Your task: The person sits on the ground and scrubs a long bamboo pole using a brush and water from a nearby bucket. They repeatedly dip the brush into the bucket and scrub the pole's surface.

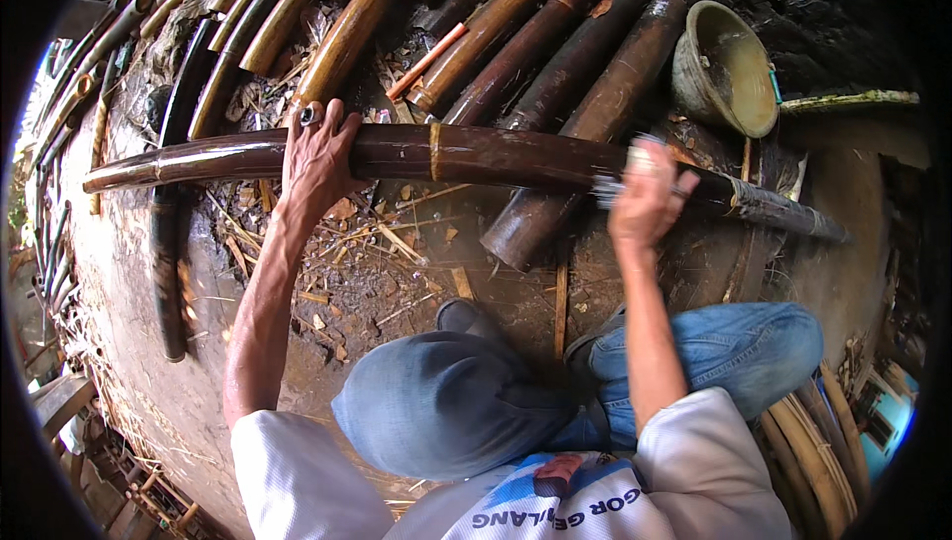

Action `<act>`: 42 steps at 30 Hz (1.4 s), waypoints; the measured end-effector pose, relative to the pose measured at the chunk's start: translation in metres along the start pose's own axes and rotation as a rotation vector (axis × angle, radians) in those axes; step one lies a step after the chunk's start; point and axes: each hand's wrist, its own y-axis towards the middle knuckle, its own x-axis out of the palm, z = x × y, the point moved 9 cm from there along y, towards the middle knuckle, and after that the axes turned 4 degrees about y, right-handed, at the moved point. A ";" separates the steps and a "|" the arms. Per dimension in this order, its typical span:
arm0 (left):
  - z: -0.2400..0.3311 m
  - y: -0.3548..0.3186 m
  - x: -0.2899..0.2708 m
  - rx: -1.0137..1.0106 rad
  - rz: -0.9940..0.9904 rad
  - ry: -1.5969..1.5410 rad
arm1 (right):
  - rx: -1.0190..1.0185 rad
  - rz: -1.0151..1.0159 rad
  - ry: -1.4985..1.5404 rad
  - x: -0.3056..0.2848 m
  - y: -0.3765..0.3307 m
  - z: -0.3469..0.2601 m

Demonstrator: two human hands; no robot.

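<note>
Brown bamboo pole [516, 156], near side of bucket [691, 82], is best pinned by left hand [319, 155] clasped over it, rubbed evenly by right hand [647, 195], grip too blurred to tell.

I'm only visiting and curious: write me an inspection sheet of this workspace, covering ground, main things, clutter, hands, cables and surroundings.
Surface: ground, dark and wet-looking in the middle, paler at left.
Job's things: glossy dark-brown bamboo pole, lying crosswise; grey-white thing at the right hand, blurred, kind unclear.
Clutter: chips and scraps strewn on the ground.
Hands: left hand over the bamboo pole; right hand against it, blurred.
Cables: nothing seen.
Surroundings: other bamboo poles along the top and left; bucket of cloudy liquid, upper right.
</note>
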 end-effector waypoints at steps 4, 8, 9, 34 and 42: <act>0.016 0.003 0.020 0.054 0.075 -0.154 | 0.328 -0.099 -0.079 0.010 0.017 0.052; 0.049 0.023 0.015 0.028 0.405 -0.058 | -0.254 -0.035 0.264 0.091 0.000 -0.185; 0.045 0.027 0.016 0.012 0.436 -0.074 | -0.259 -0.056 0.275 0.100 0.005 -0.193; 0.005 -0.029 0.028 -0.083 0.060 -0.107 | 0.365 -0.324 -0.119 0.028 0.061 0.046; -0.016 -0.042 0.027 -0.127 0.335 -0.014 | -0.276 -0.177 0.256 0.070 0.005 -0.155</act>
